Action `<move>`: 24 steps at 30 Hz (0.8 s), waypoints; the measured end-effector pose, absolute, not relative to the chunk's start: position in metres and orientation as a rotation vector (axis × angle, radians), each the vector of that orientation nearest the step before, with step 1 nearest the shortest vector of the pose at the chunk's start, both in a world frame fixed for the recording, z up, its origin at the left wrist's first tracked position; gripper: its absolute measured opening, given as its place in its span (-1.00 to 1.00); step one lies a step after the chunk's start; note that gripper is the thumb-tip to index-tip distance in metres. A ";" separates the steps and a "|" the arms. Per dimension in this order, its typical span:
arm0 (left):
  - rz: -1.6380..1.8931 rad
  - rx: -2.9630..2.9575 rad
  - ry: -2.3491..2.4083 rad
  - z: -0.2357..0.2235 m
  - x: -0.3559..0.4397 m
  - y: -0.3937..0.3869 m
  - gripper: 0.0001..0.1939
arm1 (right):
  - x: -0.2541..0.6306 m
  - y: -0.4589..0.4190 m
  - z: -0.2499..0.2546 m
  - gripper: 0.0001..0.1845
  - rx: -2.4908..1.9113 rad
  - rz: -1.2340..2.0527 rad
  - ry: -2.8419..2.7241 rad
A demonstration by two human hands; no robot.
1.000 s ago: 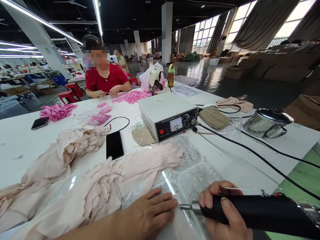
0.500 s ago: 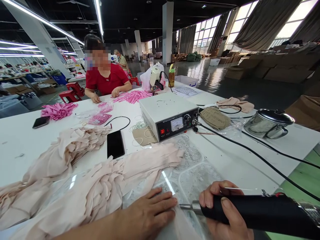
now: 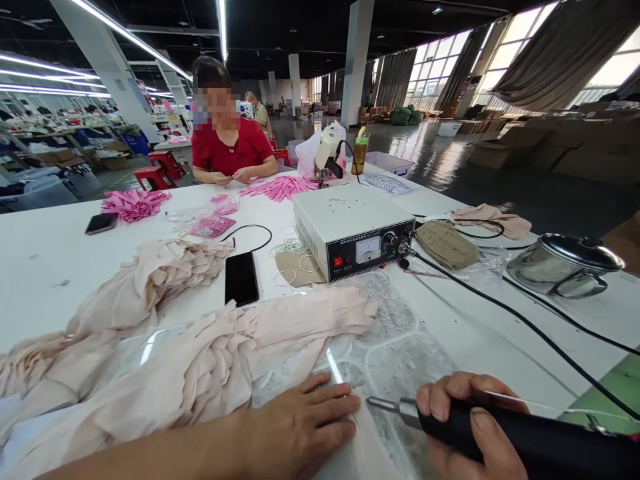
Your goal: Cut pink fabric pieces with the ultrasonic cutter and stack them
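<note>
Cloth (image 3: 369,437) is pinned near by the outstretched left hand (image 3: 300,423), whose fingers could be nicked if the tool (image 3: 550,435) clutched in the right hand (image 3: 487,435) slips leftward!

On the flat white tabletop (image 3: 30,300), the boxy cream control unit (image 3: 355,220) stands behind the clear plastic sheet (image 3: 410,353). Across the sheet's left part lies the layered beige fabric stack (image 3: 280,327); behind it, left of the unit, the black rectangular phone (image 3: 241,279). Right of the unit sit the round shiny lidded pot (image 3: 560,270) and, between, flat olive pieces (image 3: 445,245). The black cylindrical tool (image 3: 540,433) is front right.
</note>
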State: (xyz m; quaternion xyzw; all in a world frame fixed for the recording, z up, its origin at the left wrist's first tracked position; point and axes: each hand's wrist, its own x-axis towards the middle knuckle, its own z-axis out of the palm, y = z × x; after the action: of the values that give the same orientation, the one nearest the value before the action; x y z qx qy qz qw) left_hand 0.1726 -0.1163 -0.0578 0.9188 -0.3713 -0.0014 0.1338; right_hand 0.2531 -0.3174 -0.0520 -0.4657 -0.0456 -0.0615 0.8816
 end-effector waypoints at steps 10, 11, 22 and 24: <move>0.130 2.663 -1.045 -0.077 0.169 -0.118 -0.74 | 0.256 -0.317 -0.062 -0.86 -0.963 -0.125 -0.062; 0.128 2.662 -1.041 -0.078 0.169 -0.118 -0.74 | 0.257 -0.317 -0.062 -0.86 -0.968 -0.127 -0.055; 0.096 2.619 -1.037 -0.076 0.169 -0.119 -0.72 | 0.257 -0.316 -0.058 -0.86 -1.007 -0.135 0.011; 0.086 2.614 -1.026 -0.076 0.169 -0.119 -0.72 | 0.257 -0.318 -0.060 -0.86 -1.009 -0.129 0.016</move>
State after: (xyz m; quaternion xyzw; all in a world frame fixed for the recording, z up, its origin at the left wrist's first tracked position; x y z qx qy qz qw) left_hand 0.1688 -0.1189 -0.0757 0.9177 -0.3601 0.0301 0.1653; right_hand 0.2568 -0.3185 -0.0604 -0.4829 0.0077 -0.0620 0.8734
